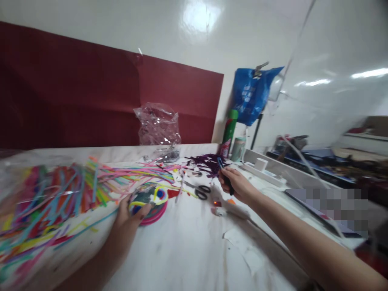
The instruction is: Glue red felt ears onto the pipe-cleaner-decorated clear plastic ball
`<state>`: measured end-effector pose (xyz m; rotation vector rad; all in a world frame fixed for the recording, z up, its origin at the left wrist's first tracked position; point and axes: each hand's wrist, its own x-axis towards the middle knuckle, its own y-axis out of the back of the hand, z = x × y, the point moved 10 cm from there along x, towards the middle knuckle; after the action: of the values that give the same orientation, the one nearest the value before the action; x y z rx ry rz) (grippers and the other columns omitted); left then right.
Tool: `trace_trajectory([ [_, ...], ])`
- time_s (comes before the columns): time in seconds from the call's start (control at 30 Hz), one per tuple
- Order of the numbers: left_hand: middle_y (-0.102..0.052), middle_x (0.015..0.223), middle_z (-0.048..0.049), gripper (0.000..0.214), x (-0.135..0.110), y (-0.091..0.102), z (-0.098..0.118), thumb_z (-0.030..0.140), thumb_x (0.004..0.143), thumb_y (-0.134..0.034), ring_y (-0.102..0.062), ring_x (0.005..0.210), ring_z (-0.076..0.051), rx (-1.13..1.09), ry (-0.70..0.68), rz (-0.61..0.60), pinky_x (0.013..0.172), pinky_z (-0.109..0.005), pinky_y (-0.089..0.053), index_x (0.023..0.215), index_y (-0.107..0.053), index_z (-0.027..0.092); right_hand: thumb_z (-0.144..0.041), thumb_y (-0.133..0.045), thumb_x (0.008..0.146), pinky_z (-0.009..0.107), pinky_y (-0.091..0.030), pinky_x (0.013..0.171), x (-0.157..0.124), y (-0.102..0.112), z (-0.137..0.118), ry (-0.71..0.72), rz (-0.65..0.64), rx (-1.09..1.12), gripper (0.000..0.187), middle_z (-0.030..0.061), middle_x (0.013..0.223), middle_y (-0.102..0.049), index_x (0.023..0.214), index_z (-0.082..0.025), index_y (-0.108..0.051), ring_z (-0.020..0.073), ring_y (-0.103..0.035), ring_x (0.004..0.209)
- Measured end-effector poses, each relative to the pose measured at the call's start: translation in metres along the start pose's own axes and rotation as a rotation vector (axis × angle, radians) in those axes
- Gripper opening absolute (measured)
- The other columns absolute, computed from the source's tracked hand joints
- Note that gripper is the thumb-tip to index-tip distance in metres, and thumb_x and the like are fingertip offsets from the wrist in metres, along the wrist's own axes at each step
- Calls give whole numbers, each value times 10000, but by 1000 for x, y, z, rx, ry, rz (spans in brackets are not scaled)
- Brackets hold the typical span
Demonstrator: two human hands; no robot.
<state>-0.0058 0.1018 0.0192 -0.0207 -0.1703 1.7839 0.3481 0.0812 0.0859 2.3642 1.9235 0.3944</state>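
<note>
My left hand [130, 216] is wrapped round the side of a round craft piece [151, 206] with a pink rim, yellow fuzzy loops and blue dots. Its fingers are partly hidden behind the piece. My right hand [233, 182] grips a slim dark tool [220, 162] with a bluish upper end, held above the table; blur hides its exact kind. Between the hands lies a pair of scissors [201, 191] with black handles. Just below my right hand is a small device with a red light [216, 203]. Behind it are dark purple strips [206, 161].
Many coloured pipe cleaners [81, 186] cover the left of the table, some in clear plastic. A clear crumpled bag [159, 125] stands against the wall. At the back right are a green spray can [229, 131], a pale green canister [238, 148] and a white power strip [263, 173].
</note>
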Motion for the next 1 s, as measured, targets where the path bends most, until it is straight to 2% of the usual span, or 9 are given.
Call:
trace_trajectory([
  [0.1, -627, 1118, -59, 677, -5, -4, 2, 368, 596, -771, -596, 1031, -216, -49, -23, -54, 940, -338, -440, 1196, -489, 233, -526, -536, 807, 184, -291, 346, -36, -77, -10, -21, -233, 122, 341, -64, 557, -492, 750, -201, -450, 61, -402, 385],
  [0.17, -637, 1098, -63, 653, -8, -3, 1, 352, 625, -761, -611, 994, -200, -112, -11, -62, 896, -309, -462, 1202, -483, 226, -589, -540, 780, 162, -221, 326, -61, -126, -11, -85, -403, 198, 391, -103, 485, -431, 797, -203, -483, 38, -307, 339],
  [0.23, -643, 1088, -66, 643, -11, -4, 3, 346, 643, -757, -622, 960, -190, -168, -18, -81, 866, -300, -476, 1207, -476, 220, -637, -517, 764, 158, -190, 312, -79, -159, -9, -141, -483, 199, 431, -111, 467, -416, 776, -208, -472, 33, -280, 326],
  [0.3, -639, 1112, -73, 647, -14, -8, 7, 341, 650, -755, -623, 971, -191, -225, -29, -123, 868, -307, -477, 1216, -465, 220, -671, -509, 742, 159, -184, 305, -86, -177, -6, -153, -489, 150, 465, -110, 458, -413, 716, -212, -437, 31, -282, 325],
  [0.4, -631, 1135, -89, 658, -17, -11, 9, 325, 644, -760, -615, 1003, -203, -266, -23, -154, 889, -325, -469, 1216, -456, 210, -692, -497, 730, 165, -182, 307, -84, -183, 0, -130, -447, 85, 485, -113, 435, -387, 692, -215, -417, 35, -283, 330],
  [0.53, -627, 1109, -92, 651, -16, -14, 7, 322, 660, -753, -618, 980, -198, -272, -23, -178, 884, -327, -464, 1214, -434, 199, -690, -487, 736, 173, -186, 314, -80, -177, 8, -123, -401, 88, 481, -112, 443, -373, 728, -211, -444, 47, -293, 348],
  [0.73, -612, 1105, -67, 644, -13, -15, 3, 339, 660, -755, -609, 974, -183, -270, -23, -182, 895, -321, -454, 1201, -429, 213, -655, -491, 765, 177, -166, 310, -83, -183, 17, -138, -439, 89, 455, -107, 436, -392, 694, -209, -433, 35, -255, 332],
  [1.0, -639, 1039, -62, 702, -18, -16, 7, 353, 603, -784, -614, 950, -212, -242, -5, -169, 862, -343, -472, 1195, -440, 200, -692, -492, 735, 178, -182, 323, -82, -185, 20, -132, -422, 72, 492, -103, 436, -385, 656, -212, -415, 35, -276, 342],
])
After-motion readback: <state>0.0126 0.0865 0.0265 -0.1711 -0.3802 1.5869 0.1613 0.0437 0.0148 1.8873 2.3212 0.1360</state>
